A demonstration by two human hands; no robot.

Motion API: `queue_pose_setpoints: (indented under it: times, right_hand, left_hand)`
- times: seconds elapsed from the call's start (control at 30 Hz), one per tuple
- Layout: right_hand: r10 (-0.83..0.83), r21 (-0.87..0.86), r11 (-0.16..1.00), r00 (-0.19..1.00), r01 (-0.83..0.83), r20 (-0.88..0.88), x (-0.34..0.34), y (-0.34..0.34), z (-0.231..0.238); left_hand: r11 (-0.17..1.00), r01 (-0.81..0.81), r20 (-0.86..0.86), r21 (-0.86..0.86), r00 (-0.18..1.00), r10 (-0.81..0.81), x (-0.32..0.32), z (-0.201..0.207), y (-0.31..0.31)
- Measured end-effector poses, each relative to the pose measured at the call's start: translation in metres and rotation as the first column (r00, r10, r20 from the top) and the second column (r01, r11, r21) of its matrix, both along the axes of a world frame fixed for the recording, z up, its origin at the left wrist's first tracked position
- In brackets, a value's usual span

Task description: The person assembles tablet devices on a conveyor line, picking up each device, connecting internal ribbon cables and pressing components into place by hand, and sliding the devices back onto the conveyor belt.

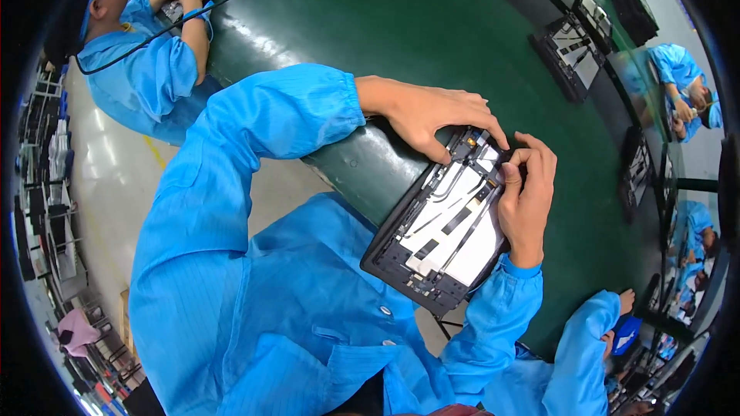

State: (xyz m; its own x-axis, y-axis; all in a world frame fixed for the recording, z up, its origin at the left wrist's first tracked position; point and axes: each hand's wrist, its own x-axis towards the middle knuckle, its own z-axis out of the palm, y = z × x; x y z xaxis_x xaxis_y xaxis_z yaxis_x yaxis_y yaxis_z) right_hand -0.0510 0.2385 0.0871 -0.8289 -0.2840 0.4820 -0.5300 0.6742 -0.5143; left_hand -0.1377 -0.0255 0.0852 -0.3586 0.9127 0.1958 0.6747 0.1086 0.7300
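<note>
An opened tablet (456, 219) lies tilted at the table's near edge, its inside facing up. Its black frame surrounds silvery-white battery panels crossed by dark strips and thin cables. My left hand (432, 117) arches over the far left corner, thumb on the frame and fingers reaching across the far end. Along the right edge, my right hand (528, 200) is curled, its thumb and fingers bent together near the far right corner. Both hands grip the tablet's rim. Anything small between the right fingertips is hidden.
The green table (339, 23) stretches away ahead. Another opened device (570, 54) sits at the far right, with a dark one (636, 169) nearer. At upper left a co-worker (146, 62) in blue handles a similar device; a black cable (231, 0) runs overhead. A blue sleeve (582, 354) shows lower right.
</note>
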Motion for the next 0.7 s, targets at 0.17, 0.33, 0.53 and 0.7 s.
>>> queue_pose_setpoints:
  times: [0.17, 0.33, 0.53, 0.7]
  right_hand:
    - [-0.022, -0.024, 0.999, 0.999, 0.021, -0.029, 0.002, 0.004, 0.000]
    - [-0.020, -0.052, 0.998, 0.999, 0.018, -0.047, 0.005, 0.007, -0.001]
    - [-0.008, -0.115, 0.993, 0.995, -0.003, -0.100, 0.009, 0.008, -0.006]
    - [-0.006, -0.112, 0.994, 0.994, -0.006, -0.108, 0.009, 0.007, -0.010]
  left_hand:
    - [0.996, 0.033, -0.051, 0.083, 0.998, -0.029, -0.001, -0.005, 0.004]
    - [0.997, 0.020, -0.130, 0.069, 0.991, -0.011, 0.003, -0.004, 0.007]
    - [0.999, -0.005, -0.208, 0.037, 0.978, 0.013, 0.006, -0.009, 0.014]
    - [1.000, 0.030, -0.118, -0.006, 0.993, -0.031, 0.000, -0.004, 0.013]
